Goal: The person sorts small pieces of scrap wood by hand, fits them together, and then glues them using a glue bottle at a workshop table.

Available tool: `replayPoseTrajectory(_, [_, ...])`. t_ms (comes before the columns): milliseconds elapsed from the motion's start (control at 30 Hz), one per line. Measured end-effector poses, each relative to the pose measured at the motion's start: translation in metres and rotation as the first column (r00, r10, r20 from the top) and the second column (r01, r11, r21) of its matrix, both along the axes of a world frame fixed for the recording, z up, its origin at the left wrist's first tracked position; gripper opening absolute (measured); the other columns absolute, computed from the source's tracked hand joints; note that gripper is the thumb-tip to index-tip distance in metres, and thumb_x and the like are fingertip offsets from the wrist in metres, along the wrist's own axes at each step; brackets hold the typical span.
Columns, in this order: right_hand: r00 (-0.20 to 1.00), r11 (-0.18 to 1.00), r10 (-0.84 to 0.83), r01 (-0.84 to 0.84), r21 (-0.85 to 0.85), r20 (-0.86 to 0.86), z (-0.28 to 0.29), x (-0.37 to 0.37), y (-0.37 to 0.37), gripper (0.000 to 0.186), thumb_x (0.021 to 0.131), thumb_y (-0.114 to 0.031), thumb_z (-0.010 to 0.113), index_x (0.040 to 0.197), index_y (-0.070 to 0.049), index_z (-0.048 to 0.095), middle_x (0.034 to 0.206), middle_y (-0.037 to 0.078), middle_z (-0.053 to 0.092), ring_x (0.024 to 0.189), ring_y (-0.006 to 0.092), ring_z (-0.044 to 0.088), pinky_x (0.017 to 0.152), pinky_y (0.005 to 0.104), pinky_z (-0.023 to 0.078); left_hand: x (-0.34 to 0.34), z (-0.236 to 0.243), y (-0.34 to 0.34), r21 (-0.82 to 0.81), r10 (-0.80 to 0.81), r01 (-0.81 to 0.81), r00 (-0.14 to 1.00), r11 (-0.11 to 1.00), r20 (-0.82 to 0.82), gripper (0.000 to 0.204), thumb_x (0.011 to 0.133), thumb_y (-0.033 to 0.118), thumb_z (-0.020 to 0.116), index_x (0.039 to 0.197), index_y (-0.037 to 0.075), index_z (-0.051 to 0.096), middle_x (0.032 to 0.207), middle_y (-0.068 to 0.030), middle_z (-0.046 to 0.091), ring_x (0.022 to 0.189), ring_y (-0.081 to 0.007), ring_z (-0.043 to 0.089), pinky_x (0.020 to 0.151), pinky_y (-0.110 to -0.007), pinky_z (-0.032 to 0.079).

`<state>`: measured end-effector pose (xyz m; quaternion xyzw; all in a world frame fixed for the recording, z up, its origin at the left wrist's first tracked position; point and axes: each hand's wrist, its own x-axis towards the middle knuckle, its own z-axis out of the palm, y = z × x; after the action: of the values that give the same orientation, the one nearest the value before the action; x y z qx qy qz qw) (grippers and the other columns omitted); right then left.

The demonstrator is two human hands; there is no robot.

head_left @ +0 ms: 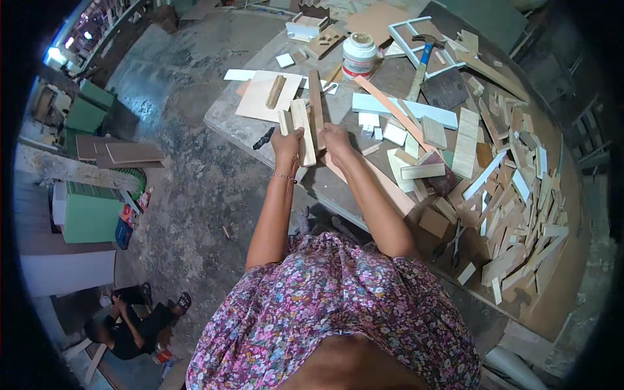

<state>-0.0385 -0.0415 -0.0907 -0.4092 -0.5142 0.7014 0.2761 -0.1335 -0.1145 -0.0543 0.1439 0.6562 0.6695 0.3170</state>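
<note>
Near the table's left edge, my left hand (287, 144) is closed round a short pale wooden block (284, 121), its thumb against a longer pale wooden piece (303, 133). Beside it my right hand (336, 140) grips the lower part of a brown wooden strip (316, 97), which points away from me. The two hands are close together, with the wood between them. Just beyond lies a square plywood sheet (257, 97) with a small brown wooden block (275, 91) on it. How the fingers wrap underneath is hidden.
A white glue tub (359, 57) stands open at the back. A hammer (422, 65) lies beside a white frame (398, 32). Wood offcuts (520, 214) heap up on the right, near dark pliers (450, 246). A person (123, 325) sits on the floor at lower left.
</note>
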Motion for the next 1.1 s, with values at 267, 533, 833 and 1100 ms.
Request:
replayPoseTrajectory(267, [0.981, 0.974, -0.188, 0.193, 0.119, -0.045, 0.036, 0.037, -0.012, 0.034, 0.085, -0.029, 0.051, 0.104, -0.001, 0.056, 0.095, 0.006, 0.058, 0.085, 0.0133, 0.052, 0.076, 0.0270, 0.040, 0.030, 0.004, 0.014, 0.134, -0.159, 0.142, 0.980, 0.981, 0.123, 0.031, 0.070, -0.005, 0.058, 0.100, -0.007, 0.050, 0.085, -0.0135, 0.059, 0.067, -0.0182, 0.058, 0.058, -0.028, 0.047])
replayPoseTrajectory(533, [0.926, 0.913, -0.372, 0.378, 0.154, -0.070, 0.037, 0.099, -0.013, 0.028, 0.077, -0.013, 0.061, 0.100, 0.004, 0.056, 0.085, 0.006, 0.059, 0.072, 0.0127, 0.052, 0.065, 0.0244, 0.042, 0.094, 0.009, 0.024, 0.279, -0.451, 0.377, 0.847, 0.883, 0.281, 0.031, 0.070, -0.006, 0.057, 0.100, -0.006, 0.050, 0.087, -0.0132, 0.059, 0.072, -0.0191, 0.059, 0.061, -0.029, 0.049])
replayPoseTrajectory(833, [0.842, 0.837, -0.538, 0.540, 0.094, -0.044, 0.031, 0.135, -0.018, 0.025, 0.077, -0.009, 0.060, 0.098, 0.004, 0.056, 0.085, 0.007, 0.059, 0.071, 0.0110, 0.054, 0.063, 0.0231, 0.043, 0.123, 0.001, 0.031, 0.205, -0.588, 0.552, 0.742, 0.809, 0.322, 0.028, 0.070, -0.005, 0.058, 0.097, -0.008, 0.050, 0.083, -0.0136, 0.058, 0.069, -0.0185, 0.059, 0.059, -0.028, 0.048])
replayPoseTrajectory(1100, [0.698, 0.622, -0.669, 0.336, 0.707, 0.257, 0.042, 0.157, 0.014, 0.023, 0.076, -0.013, 0.057, 0.092, 0.004, 0.058, 0.084, 0.017, 0.061, 0.075, 0.0259, 0.060, 0.067, 0.0317, 0.046, 0.124, 0.000, 0.022, 0.195, -0.518, 0.479, 0.791, 0.856, 0.327, 0.028, 0.070, -0.006, 0.058, 0.097, -0.007, 0.050, 0.083, -0.0129, 0.058, 0.068, -0.0185, 0.058, 0.060, -0.029, 0.048])
